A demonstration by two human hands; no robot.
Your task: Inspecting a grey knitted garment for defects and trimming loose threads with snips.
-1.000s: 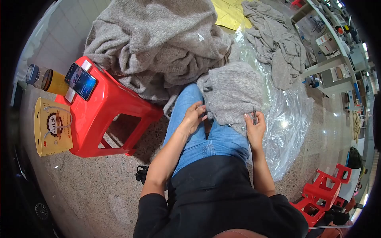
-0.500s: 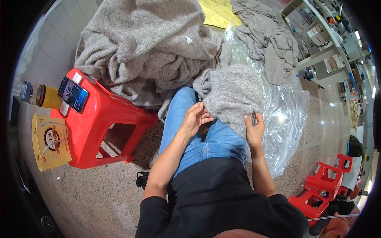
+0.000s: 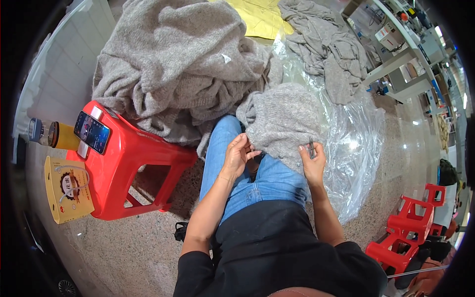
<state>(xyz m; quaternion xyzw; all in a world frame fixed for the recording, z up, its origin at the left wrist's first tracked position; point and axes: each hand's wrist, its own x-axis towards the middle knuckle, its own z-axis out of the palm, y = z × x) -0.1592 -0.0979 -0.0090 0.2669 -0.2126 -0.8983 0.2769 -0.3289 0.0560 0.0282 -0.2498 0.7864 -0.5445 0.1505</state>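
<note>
A grey knitted garment (image 3: 284, 116) lies bunched over my knees. My left hand (image 3: 237, 157) pinches its near left edge between thumb and fingertips, the other fingers loosely curled. At the garment's near right edge, my right hand (image 3: 314, 163) is closed on a pair of small dark thread snips (image 3: 311, 147), which point upward away from me. Thumb and fingers of the right hand rest beside the cloth; whether they also hold its edge I cannot tell. Small pale specks show along the garment's near edge.
A big heap of grey knitwear (image 3: 173, 54) rises ahead on the left; more grey knitwear (image 3: 326, 44) lies far right on clear plastic sheeting (image 3: 354, 153). A red stool (image 3: 116, 173) at left bears a phone (image 3: 92, 131). Beside it are a yellow bag (image 3: 69, 190) and a jar (image 3: 64, 136).
The view has shifted slightly. My right hand with the thread snips has come a little nearer my left hand, which keeps its pinch on the garment's edge.
</note>
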